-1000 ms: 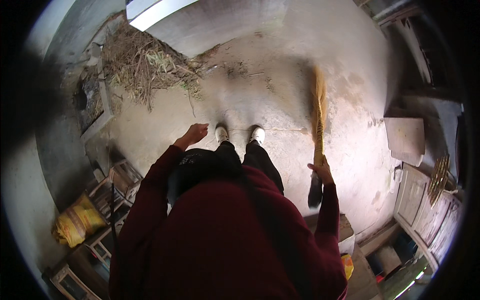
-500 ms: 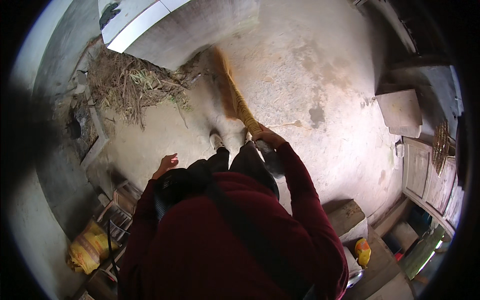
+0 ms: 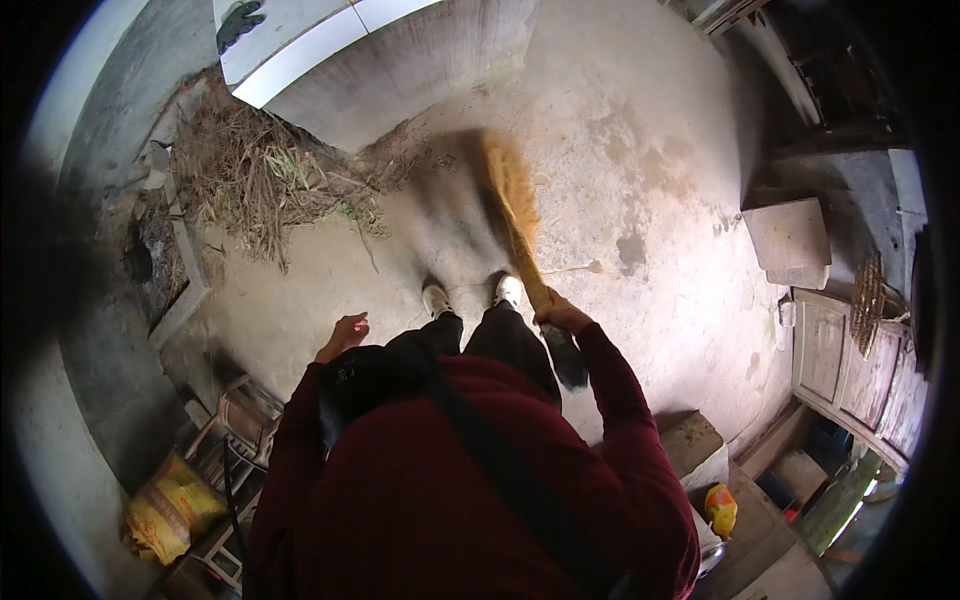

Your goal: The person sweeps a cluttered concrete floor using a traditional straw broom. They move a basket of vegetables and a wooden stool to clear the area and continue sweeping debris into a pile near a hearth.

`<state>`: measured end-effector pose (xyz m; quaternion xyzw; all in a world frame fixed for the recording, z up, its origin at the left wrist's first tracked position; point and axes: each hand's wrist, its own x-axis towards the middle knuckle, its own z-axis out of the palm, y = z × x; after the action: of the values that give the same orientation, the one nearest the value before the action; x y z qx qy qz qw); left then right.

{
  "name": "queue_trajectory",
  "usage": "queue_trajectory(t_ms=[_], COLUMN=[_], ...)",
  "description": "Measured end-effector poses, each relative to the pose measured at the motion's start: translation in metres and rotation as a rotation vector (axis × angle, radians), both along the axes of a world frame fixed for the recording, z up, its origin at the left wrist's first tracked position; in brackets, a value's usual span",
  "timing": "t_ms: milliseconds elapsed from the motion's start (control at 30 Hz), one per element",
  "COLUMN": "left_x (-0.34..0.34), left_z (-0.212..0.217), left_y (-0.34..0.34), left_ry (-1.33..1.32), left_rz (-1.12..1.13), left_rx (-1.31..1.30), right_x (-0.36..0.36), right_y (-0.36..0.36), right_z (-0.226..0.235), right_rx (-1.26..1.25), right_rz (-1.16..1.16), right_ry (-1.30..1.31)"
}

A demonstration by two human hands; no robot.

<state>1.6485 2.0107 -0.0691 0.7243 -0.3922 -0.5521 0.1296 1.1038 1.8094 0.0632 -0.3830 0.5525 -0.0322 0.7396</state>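
Observation:
My right hand (image 3: 566, 314) is closed round the pale handle of a broom (image 3: 514, 190). The broom slants away from me, its tan bristles fanned out and blurred over the concrete floor. Past my hand, the handle's dark butt end sticks out beside my right leg. My left hand (image 3: 346, 332) hangs beside my left leg, loosely curled with fingers a little apart, and nothing shows in it. Both my feet stand on the floor, the right shoe (image 3: 509, 290) just left of the broom handle.
Dry twigs and straw (image 3: 265, 165) lie heaped at the far left, beside a white-topped block (image 3: 310, 55). A stool (image 3: 245, 415) and yellow sack (image 3: 172, 508) are at the near left. Wooden cabinets (image 3: 850, 355) and a leaning board (image 3: 788, 238) line the right; a box (image 3: 690, 445) sits near right.
The broom's bristles have swung right and turned broad side up, away from the twig heap. My right hand has moved slightly right and nearer me. My left hand stays low and has shifted slightly.

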Motion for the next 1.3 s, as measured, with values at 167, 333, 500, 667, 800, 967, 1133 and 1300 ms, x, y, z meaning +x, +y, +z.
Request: queue_trajectory(t_ms=[167,333,500,667,800,967,1133,1300], left_x=[-0.022,-0.007,-0.066,-0.108,-0.138,-0.143,-0.146,-0.159], left_z=[0.066,0.023,0.096,0.105,0.120,0.105,0.074,0.080], left_y=[-0.049,-0.022,-0.059,-0.054,-0.079,-0.118,-0.137,-0.113], left_ry=[-0.190,-0.005,-0.249,-0.190,-0.242,-0.238,-0.134,-0.094], left_rz=[-0.196,0.111,-0.126,0.059,0.044,-0.027,0.225,0.299], left_rx=[-0.177,-0.095,-0.219,-0.107,-0.078,-0.115,-0.126,-0.122], right_x=[-0.003,-0.044,-0.102,-0.082,-0.037,-0.043,-0.098,-0.095], right_y=[-0.041,-0.119,-0.247,-0.311,-0.246,-0.267,-0.271,-0.302], right_z=[0.110,0.089,-0.017,-0.109,-0.131,0.003,0.077,0.012], right_rx=[0.055,-0.154,-0.380,-0.570,-0.024,-0.264,-0.459,-0.384], right_rz=[-0.002,-0.037,0.114,0.982,0.399,0.741,0.591,0.572], right_ry=[-0.064,0.057,0.623,0.461,0.186,0.281,0.280,0.557])
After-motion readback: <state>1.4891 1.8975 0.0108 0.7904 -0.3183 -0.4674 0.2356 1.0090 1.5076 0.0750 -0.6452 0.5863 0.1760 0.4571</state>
